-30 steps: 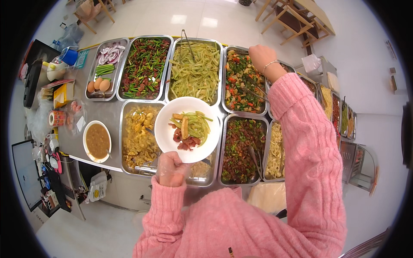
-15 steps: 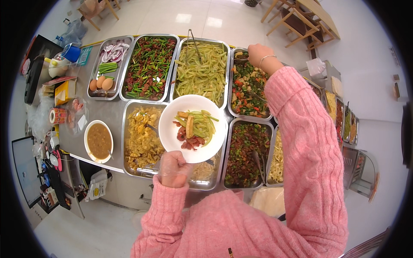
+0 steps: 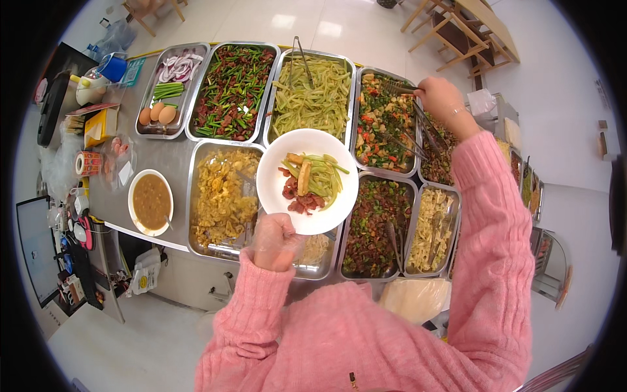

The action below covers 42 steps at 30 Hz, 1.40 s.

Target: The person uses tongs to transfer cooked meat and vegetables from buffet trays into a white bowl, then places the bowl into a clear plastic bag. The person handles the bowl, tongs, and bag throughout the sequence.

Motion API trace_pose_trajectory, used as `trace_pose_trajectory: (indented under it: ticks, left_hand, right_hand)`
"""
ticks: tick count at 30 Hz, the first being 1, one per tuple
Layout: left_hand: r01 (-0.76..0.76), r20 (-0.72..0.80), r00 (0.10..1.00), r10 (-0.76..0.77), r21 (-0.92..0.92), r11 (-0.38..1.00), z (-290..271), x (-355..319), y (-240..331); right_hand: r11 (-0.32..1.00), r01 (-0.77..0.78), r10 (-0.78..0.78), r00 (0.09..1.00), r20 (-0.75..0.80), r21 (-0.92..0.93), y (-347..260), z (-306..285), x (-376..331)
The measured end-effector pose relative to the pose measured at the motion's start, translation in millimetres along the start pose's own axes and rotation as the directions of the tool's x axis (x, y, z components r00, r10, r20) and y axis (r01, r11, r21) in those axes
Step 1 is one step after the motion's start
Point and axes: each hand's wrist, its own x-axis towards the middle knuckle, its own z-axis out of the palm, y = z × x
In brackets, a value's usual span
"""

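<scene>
white bowl [image 3: 271,171] holding green strips [image 3: 326,184], reddish pieces [image 3: 302,202]; dark tongs [image 3: 401,87] over mixed vegetables [image 3: 377,124]

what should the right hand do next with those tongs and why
Probably lower the tongs into the mixed vegetables: the right hand holds them over that food, and the white dish in the left hand shows green strips and reddish meat but none of that mix. Whether the tongs already grip anything is unclear.

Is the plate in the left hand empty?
No, the plate in the left hand has green strips and reddish pieces on it.
</scene>
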Motion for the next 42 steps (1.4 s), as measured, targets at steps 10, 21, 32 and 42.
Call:
trace_pose_trajectory:
  ticks: [10,21,32,42]
  left_hand:
    - [0.068,0.069,0.996,-0.061,-0.1,0.993,-3,19,-14]
    - [0.005,0.09,0.996,0.001,-0.066,0.998,3,3,-9]
    - [0.02,0.014,1.0,-0.02,-0.056,0.998,3,3,0]
    - [-0.008,-0.004,1.0,0.008,-0.053,0.999,-7,10,-3]
  right_hand:
    - [0.787,0.409,-0.338,0.912,-0.233,0.461,-56,-49,-141]
    - [0.981,0.175,-0.155,0.965,-0.212,0.08,5,-39,-67]
    - [0.95,0.183,-0.206,0.976,-0.067,-0.254,-13,47,62]
    - [0.945,0.13,-0.143,0.99,-0.02,-0.3,-22,27,52]
